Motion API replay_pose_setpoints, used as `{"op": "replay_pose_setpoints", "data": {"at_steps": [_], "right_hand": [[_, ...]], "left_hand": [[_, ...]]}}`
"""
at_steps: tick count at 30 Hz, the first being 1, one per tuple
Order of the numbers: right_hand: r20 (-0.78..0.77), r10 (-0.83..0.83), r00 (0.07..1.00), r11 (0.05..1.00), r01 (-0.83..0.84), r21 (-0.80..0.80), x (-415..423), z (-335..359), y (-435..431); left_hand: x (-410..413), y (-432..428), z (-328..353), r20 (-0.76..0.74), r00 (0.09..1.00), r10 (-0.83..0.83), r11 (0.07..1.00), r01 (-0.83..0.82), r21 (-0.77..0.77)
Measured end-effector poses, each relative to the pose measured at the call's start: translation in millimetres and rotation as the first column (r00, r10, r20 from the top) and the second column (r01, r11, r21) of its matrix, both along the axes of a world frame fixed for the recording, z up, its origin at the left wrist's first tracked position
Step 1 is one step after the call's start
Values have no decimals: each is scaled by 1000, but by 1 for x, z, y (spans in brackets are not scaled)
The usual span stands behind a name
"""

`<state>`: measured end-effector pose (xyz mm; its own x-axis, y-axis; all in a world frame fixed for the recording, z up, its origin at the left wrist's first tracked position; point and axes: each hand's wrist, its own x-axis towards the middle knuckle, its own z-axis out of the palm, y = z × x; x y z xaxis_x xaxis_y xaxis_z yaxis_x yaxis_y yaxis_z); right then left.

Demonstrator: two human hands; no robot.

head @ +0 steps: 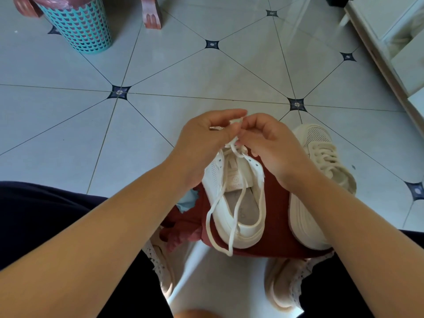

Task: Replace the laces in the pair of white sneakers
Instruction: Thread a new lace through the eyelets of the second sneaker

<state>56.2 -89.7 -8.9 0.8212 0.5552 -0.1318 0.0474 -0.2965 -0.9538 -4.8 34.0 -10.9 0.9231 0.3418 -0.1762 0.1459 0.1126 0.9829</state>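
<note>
Head view, looking down at a seated person's lap and the floor.

- Near sneaker: white, centre of the frame and slightly low, toe pointing to the top of the frame. It rests on a dark red surface; whether this is a low stool or a cloth is not clear from this angle.
- Lace: white and flat, crossed at the front eyelets only, with the eyelets behind them open. Two long loose strands run back over the tongue and the heel and hang past the near edge of the sneaker.
- Left hand: fingers curled, thumb and forefinger pinching the lace just above the toe end.
- Right hand: fingers curled, also pinching the lace, fingertips touching those of the left hand.
- Second sneaker: cream-white and fully laced, just to the right of the first. Its heel is on the red surface and its toe points to the upper right.
- Light blue scrap: at the left edge of the red surface.
- Floor: pale tiles with dark diamond insets.
- Teal mesh basket: upper left of the frame, beside reddish furniture legs.
- White cabinet: upper right of the frame.
- Person's own beige shoes: bottom of the frame.
</note>
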Motion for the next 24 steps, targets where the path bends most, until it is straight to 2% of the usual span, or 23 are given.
{"op": "replay_pose_setpoints", "data": {"at_steps": [1, 3, 6, 8, 10, 12, 16, 21, 24], "right_hand": [[40, -19, 999, 999, 20, -28, 2, 0, -2], [220, 55, 974, 988, -21, -154, 6, 1, -7], [415, 278, 866, 913, -105, -394, 6, 1, -13], [492, 400, 773, 850, -112, -515, 5, 0, -13], [558, 535, 635, 765, -83, -639, 4, -1, -13], [613, 598, 516, 730, -35, -683, 6, -2, -13], [684, 571, 454, 756, 34, -653, 5, -6, -15], [719, 511, 472, 792, 67, -607, 3, -16, -15], [715, 444, 540, 827, 61, -559, 1, -25, -15]], "left_hand": [[0, 1, -3, -38, 998, 41, 990, -36, 138], [-1, 2, -6, -83, 993, 82, 898, -38, 438], [-10, -1, -13, -148, 985, -92, 686, 170, 707], [-16, -1, -20, -183, 974, -136, 576, 228, 785], [-19, 2, -22, -185, 976, -115, 537, 218, 815], [-21, 3, -21, -193, 976, -101, 472, 217, 854], [-21, 1, -22, -252, 964, -81, 316, 265, 911], [-19, -4, -29, -253, 966, -46, 321, 255, 912], [-18, -7, -33, -262, 965, -11, 441, 240, 865]]}}
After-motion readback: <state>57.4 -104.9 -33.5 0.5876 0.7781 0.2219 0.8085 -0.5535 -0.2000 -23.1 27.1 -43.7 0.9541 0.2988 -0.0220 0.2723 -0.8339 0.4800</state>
